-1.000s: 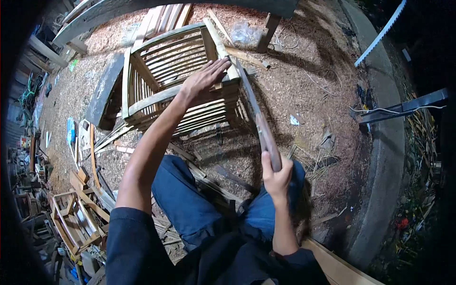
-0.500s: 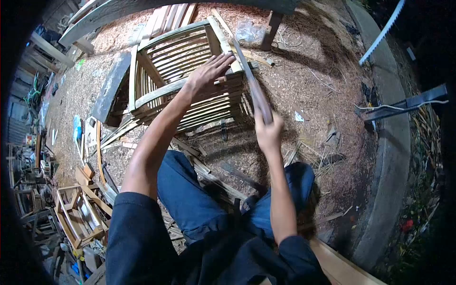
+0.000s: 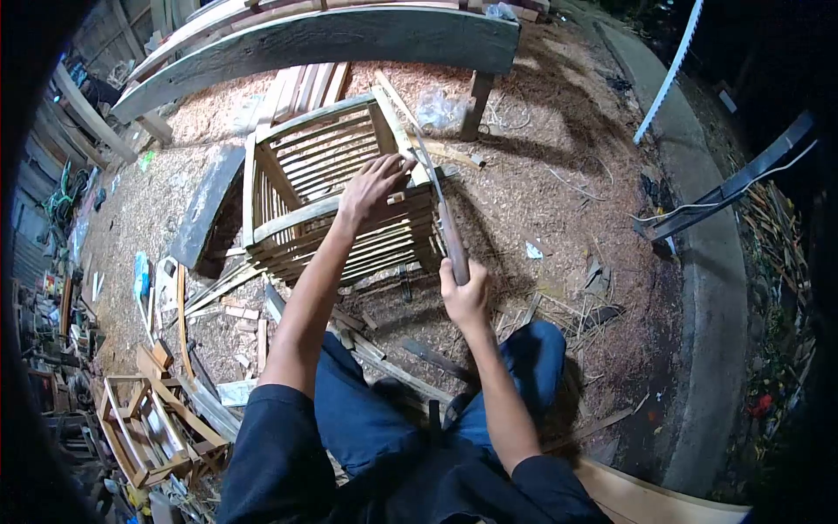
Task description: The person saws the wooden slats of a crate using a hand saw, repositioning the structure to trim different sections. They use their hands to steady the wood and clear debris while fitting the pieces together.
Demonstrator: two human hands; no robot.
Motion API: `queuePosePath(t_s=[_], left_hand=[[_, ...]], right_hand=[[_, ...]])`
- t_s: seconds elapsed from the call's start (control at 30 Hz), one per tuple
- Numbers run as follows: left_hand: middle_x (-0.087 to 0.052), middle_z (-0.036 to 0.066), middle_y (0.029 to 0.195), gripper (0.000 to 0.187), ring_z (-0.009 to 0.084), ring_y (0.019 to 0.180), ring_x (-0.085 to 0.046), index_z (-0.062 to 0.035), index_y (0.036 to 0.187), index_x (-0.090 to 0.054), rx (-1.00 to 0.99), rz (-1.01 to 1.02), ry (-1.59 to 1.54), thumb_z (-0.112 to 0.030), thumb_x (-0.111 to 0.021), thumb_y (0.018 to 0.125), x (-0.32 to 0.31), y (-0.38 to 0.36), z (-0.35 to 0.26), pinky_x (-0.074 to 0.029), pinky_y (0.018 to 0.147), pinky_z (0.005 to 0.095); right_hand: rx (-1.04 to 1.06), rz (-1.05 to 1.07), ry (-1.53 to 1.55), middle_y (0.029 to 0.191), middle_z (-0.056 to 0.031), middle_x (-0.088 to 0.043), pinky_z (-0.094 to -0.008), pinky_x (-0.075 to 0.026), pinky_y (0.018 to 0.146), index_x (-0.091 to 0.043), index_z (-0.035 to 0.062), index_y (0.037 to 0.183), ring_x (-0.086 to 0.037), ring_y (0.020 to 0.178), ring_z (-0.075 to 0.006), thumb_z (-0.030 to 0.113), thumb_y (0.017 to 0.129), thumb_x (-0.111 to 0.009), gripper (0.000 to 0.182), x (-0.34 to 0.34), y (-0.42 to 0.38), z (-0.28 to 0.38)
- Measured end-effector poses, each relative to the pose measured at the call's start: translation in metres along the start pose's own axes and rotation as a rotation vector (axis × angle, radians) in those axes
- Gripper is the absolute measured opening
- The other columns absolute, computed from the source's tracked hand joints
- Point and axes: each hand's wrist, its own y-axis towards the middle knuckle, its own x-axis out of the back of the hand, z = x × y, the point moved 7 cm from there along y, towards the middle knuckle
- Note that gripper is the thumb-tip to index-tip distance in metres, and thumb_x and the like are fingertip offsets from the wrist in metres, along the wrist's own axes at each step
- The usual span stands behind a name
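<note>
the slatted wooden chair frame [image 3: 336, 188] lies tipped on its side on the sawdust-covered ground [image 3: 541, 175], just ahead of the person's knees. it looks stiff and fairly heavy, built of thick rails joined by many thin slats; the slats would likely flex or crack under a hard grip, so the sturdier top rail and corner post seem the safer places to hold. the left hand [image 3: 374, 183] rests flat on that upper rail, fingers spread and pressing down, gripping nothing. the right hand [image 3: 463, 297] is closed around the handle of a hand saw [image 3: 441, 214], whose long thin blade runs up and away to the chair's near corner, where it meets the wood beside the left fingertips. the blade looks springy and sharp-edged, best held by its handle only. offcuts and loose strips of wood [image 3: 367, 336] lie between the chair and the person's blue trousers [image 3: 367, 410]. a heavy curved beam [image 3: 323, 39] spans the ground beyond the chair, a smaller wooden frame [image 3: 144, 419] sits far left, and a concrete kerb [image 3: 707, 288] runs along the right.
</note>
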Motion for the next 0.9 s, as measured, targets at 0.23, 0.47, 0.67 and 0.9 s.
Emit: queuePosePath(t_s=[0.23, 0.47, 0.67, 0.9], left_hand=[[-0.065, 0.015, 0.094, 0.075, 0.0281, 0.084, -0.065, -0.0392, 0.148, -0.024, 0.074, -0.036, -0.061, -0.013, -0.057, 0.086, -0.007, -0.006, 0.012, -0.051, 0.077, 0.0399], [-0.064, 0.015, 0.074, 0.072, 0.0264, 0.056, -0.060, -0.0358, 0.146, -0.032, -0.125, -0.197, -0.283, -0.004, -0.051, 0.084, 0.015, -0.039, -0.008, -0.048, 0.054, 0.0403], [-0.065, 0.013, 0.088, 0.068, 0.0296, 0.081, -0.061, -0.0273, 0.142, -0.044, -0.069, -0.055, -0.372, -0.013, -0.063, 0.078, 0.038, -0.050, -0.041, -0.047, 0.078, 0.0399], [-0.068, 0.013, 0.090, 0.041, 0.0287, 0.091, -0.065, -0.0161, 0.129, -0.056, 0.038, -0.289, -0.291, -0.033, -0.052, 0.092, 0.042, -0.040, -0.039, -0.049, 0.082, 0.0406]], right_hand=[[-0.316, 0.120, 0.293, 0.053, -0.0046, -0.052, -0.0340, -0.037, 0.047, -0.060, -0.0024, 0.071, -0.050, 0.049, -0.0125, 0.029, 0.085, -0.064, 0.035, 0.012, 0.015, -0.037], [-0.045, -0.015, 0.060, 0.051, -0.0074, -0.046, -0.0349, -0.034, 0.045, -0.056, 0.0000, 0.068, -0.045, 0.046, -0.0139, 0.027, 0.090, -0.062, 0.035, 0.058, -0.028, 0.034], [-0.092, 0.018, -0.001, 0.051, -0.0164, -0.050, -0.0378, -0.037, 0.045, -0.060, 0.0007, 0.069, -0.052, 0.043, -0.0253, 0.031, 0.087, -0.065, 0.035, 0.035, -0.065, -0.008], [-0.121, -0.007, 0.085, 0.047, -0.0104, -0.045, -0.0361, -0.032, 0.042, -0.049, 0.0014, 0.060, -0.046, 0.041, -0.0185, 0.026, 0.089, -0.065, 0.041, 0.012, -0.082, -0.003]])
